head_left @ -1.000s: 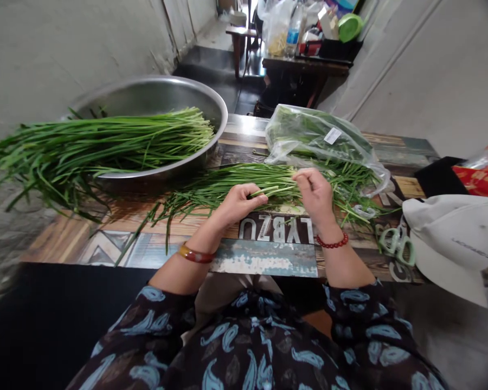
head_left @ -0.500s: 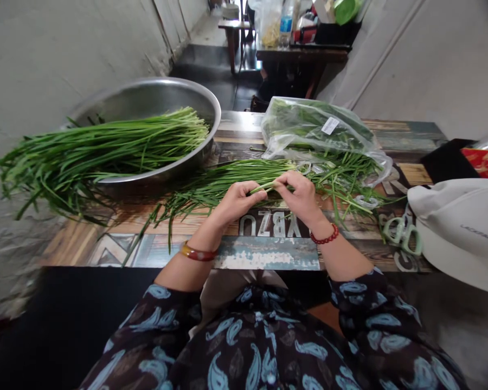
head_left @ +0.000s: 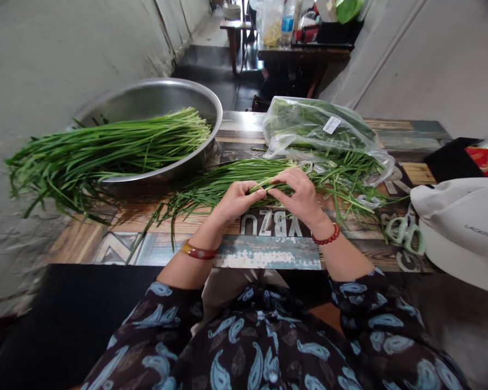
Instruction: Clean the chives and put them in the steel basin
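Observation:
Garlic chives point(head_left: 223, 176) lie in a loose pile on the table, just beyond both hands. My left hand point(head_left: 239, 199) is closed round a few chive stalks, with their pale ends poking out between thumb and forefinger. Close beside it, my right hand point(head_left: 296, 190) pinches at those same stalk ends, its thumb tip almost touching the left thumb. A clear plastic bag point(head_left: 321, 122) with a white label holds more chives behind the pile. Loose trimmings point(head_left: 341, 184) are scattered by the bag's mouth.
On the left stands a big steel basin point(head_left: 154, 92) with a thick bundle of chives point(head_left: 122, 143) hanging over its rim. Scissors point(head_left: 405, 234) with pale green handles lie at the right, next to a white cap point(head_left: 463, 216). The patterned tabletop point(head_left: 268, 252) ends close to my body.
My right thumb and fingers have shifted slightly left along the stalk ends. My left hand keeps its hold; the whole view has moved a little.

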The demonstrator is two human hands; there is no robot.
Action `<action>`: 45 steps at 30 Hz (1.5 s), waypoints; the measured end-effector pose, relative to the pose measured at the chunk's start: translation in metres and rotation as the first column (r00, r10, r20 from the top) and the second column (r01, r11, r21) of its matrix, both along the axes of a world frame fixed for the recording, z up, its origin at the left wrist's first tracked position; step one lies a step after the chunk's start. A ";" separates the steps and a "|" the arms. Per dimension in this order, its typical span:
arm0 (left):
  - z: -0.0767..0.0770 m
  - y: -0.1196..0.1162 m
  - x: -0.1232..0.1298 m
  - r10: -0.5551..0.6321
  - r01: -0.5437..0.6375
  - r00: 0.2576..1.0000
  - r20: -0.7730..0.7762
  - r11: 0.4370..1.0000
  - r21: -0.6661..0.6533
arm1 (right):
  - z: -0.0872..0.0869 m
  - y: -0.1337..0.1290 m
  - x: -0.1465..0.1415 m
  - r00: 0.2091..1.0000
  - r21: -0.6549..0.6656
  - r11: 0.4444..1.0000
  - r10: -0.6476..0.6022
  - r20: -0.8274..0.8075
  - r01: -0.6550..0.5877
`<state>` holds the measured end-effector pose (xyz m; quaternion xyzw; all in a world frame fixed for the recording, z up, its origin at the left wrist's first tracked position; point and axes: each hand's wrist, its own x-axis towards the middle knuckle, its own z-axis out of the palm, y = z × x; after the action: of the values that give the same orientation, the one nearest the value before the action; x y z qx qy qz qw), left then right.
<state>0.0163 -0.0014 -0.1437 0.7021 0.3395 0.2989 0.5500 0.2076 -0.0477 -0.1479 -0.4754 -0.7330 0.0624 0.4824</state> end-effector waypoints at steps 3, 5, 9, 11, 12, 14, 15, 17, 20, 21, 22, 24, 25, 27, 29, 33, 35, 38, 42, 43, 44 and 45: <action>-0.001 0.001 0.001 0.012 -0.009 0.999 -0.035 0.998 0.063 | -0.007 0.003 -0.004 1.000 -0.014 1.000 -0.007 -0.029 0.007; -0.001 0.002 0.001 0.016 -0.011 0.998 -0.053 0.995 0.101 | -0.010 0.004 -0.005 0.991 -0.045 0.999 -0.021 -0.133 0.015; 0.000 0.002 0.001 0.018 -0.011 0.997 -0.070 0.996 0.093 | -0.013 0.007 0.001 0.934 -0.193 0.978 -0.143 -0.329 0.082; 0.001 0.001 0.000 0.035 -0.031 0.997 -0.065 0.997 0.072 | -0.015 0.008 0.010 0.863 -0.258 0.957 -0.240 -0.445 0.134; 0.001 0.001 0.000 0.042 -0.038 0.997 -0.058 0.997 0.061 | -0.015 0.009 0.016 0.825 -0.273 0.951 -0.271 -0.497 0.148; 0.002 0.000 -0.001 0.039 -0.037 0.998 -0.046 0.998 0.047 | -0.013 0.008 0.028 0.789 -0.262 0.954 -0.272 -0.551 0.145; 0.002 0.000 -0.001 0.034 -0.032 0.999 -0.043 0.998 0.045 | -0.012 0.007 0.032 0.795 -0.247 0.960 -0.252 -0.552 0.133; 0.002 0.000 0.000 0.032 -0.030 0.999 -0.037 0.998 0.055 | -0.006 0.004 0.039 0.841 -0.223 0.973 -0.175 -0.511 0.066; 0.000 0.001 -0.001 0.067 -0.067 0.998 -0.005 0.994 0.081 | 0.004 -0.001 0.043 0.928 -0.260 0.959 0.009 -0.373 -0.114; -0.001 0.002 -0.001 0.080 -0.081 0.997 0.016 0.993 0.084 | 0.006 -0.002 0.043 0.944 -0.281 0.949 0.047 -0.328 -0.144; -0.002 0.003 -0.001 0.091 -0.095 0.995 0.045 0.992 0.087 | 0.008 -0.003 0.043 0.957 -0.295 0.944 0.059 -0.284 -0.146; -0.002 0.005 -0.003 0.106 -0.115 0.987 0.119 0.990 0.079 | 0.009 -0.004 0.044 0.980 -0.291 0.952 0.033 -0.196 -0.091; -0.001 0.005 -0.003 0.111 -0.123 0.980 0.167 0.991 0.061 | 0.009 -0.003 0.044 0.990 -0.285 0.956 0.026 -0.141 -0.066; 0.000 0.005 -0.004 0.121 -0.122 0.957 0.265 0.992 -0.015 | 0.006 -0.003 0.044 0.998 -0.298 0.953 0.063 -0.004 -0.061; 0.002 0.005 -0.004 0.145 -0.112 0.934 0.327 0.987 -0.118 | 0.002 -0.002 0.044 0.983 -0.327 0.942 0.128 0.135 -0.078; 0.003 0.004 -0.005 0.213 -0.154 0.922 0.324 0.968 -0.198 | -0.003 -0.004 0.042 0.916 -0.338 0.941 0.151 0.373 -0.017; 0.002 0.005 -0.005 0.222 -0.172 0.927 0.303 0.968 -0.183 | -0.004 -0.006 0.040 0.885 -0.319 0.947 0.117 0.451 0.038; -0.001 0.006 -0.004 0.206 -0.167 0.939 0.275 0.973 -0.159 | -0.002 -0.008 0.039 0.859 -0.298 0.951 0.082 0.506 0.084; -0.004 0.006 -0.005 0.196 -0.171 0.954 0.226 0.977 -0.125 | 0.004 -0.008 0.037 0.928 -0.294 0.955 0.137 0.347 -0.031; -0.005 0.006 -0.005 0.196 -0.174 0.958 0.209 0.977 -0.120 | 0.006 -0.008 0.037 0.951 -0.287 0.956 0.147 0.272 -0.065; -0.005 0.006 -0.005 0.195 -0.175 0.962 0.193 0.978 -0.115 | 0.007 -0.007 0.036 0.969 -0.278 0.957 0.146 0.201 -0.087; -0.004 0.005 -0.004 0.189 -0.172 0.966 0.178 0.979 -0.110 | 0.007 -0.007 0.034 0.981 -0.265 0.960 0.132 0.142 -0.091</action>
<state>0.0119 0.0036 -0.1479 0.6104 0.3622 0.3965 0.5822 0.2417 -0.0547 -0.1409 -0.4952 -0.7804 0.1461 0.3527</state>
